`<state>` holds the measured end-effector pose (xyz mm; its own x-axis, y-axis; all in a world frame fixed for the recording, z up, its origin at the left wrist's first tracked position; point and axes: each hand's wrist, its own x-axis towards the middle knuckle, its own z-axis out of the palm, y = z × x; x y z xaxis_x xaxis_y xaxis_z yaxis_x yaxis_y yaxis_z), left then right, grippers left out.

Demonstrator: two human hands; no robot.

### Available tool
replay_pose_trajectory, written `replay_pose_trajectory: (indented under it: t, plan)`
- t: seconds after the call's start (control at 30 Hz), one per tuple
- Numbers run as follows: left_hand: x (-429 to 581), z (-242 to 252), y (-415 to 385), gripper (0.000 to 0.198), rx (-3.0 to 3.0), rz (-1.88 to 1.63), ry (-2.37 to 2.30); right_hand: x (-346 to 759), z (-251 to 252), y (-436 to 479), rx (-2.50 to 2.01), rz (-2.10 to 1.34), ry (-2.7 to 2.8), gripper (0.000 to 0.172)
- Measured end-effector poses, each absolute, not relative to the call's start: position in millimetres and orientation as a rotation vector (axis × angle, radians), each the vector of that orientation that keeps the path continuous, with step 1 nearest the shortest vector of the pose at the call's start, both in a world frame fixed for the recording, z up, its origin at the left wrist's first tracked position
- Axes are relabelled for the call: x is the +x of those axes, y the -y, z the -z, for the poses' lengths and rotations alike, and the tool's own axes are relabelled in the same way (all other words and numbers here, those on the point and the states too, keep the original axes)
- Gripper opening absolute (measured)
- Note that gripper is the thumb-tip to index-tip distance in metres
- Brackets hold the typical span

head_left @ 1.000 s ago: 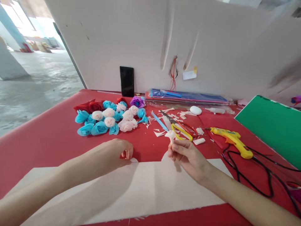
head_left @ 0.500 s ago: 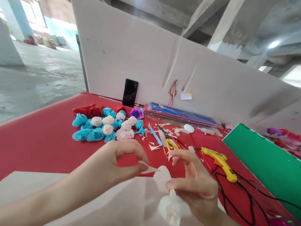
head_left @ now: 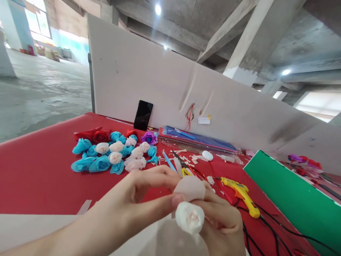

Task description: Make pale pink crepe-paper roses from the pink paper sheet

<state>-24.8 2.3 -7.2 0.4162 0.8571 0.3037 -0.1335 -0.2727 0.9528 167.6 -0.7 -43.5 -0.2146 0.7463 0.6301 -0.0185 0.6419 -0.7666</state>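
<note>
A white paper rose faces up toward me, held at its base by my right hand, whose fingers curl round behind it. Just beyond the rose stands a pale rounded paper petal, with the thumb and fingers of my left hand closed on its left edge. Both hands meet at the flower, left thumb touching close to its side. The rose's stem end is hidden by the right hand. White sheets lie below on the red table.
Finished blue, white, red and purple paper flowers sit at the left. A phone leans on the partition. Paper scraps, pliers and a yellow glue gun with black cord lie to the right, beside a green board.
My left hand has moved right and brought its petal to the flower. The rose has tilted up and risen slightly, and both hands are now together. The head view has shifted a little.
</note>
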Motion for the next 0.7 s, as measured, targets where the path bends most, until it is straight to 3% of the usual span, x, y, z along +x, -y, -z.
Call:
replay_pose_trajectory:
  t: [0.3,0.7]
  plan:
    - [-28,18,1,0.028,1.529,-1.154,-0.734,158,30,12,-0.922,-1.261,1.391,0.016]
    - [-18,12,12,0.014,1.45,-1.086,-0.629,153,51,9,-0.783,-1.107,1.365,0.006]
